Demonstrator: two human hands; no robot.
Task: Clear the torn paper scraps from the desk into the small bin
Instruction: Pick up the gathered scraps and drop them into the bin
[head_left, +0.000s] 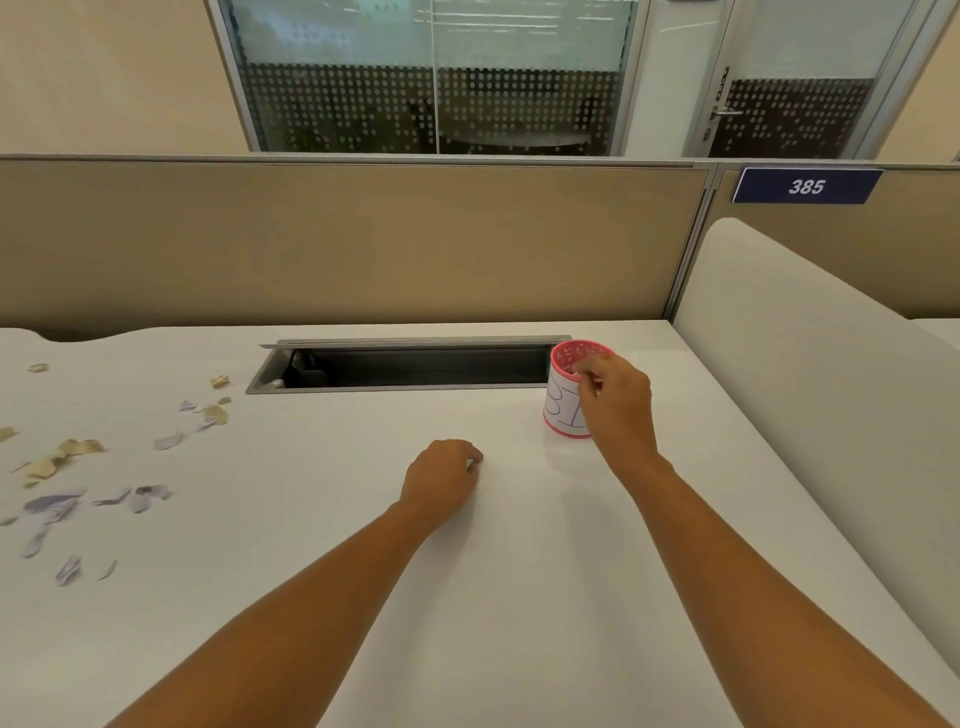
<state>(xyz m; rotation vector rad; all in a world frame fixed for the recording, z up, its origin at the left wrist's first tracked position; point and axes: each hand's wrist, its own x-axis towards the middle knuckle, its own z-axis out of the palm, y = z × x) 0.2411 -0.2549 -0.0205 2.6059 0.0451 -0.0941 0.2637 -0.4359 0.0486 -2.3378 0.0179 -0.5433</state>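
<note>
The small pink bin (563, 410), wrapped in a white paper label, stands on the white desk (363, 519) by the right end of the cable slot. My right hand (618, 400) grips the bin at its right side, thumb and forefinger at the rim. My left hand (444, 475) rests on the desk in a loose fist to the left of and nearer than the bin; nothing shows in it. Several torn paper scraps (78, 449), tan and pale lilac, lie scattered over the desk's far left, well away from both hands.
An open cable slot (415, 366) with a raised grey lid runs along the back of the desk. A beige partition (363, 244) closes the back, and a white curved divider (810, 389) walls the right side.
</note>
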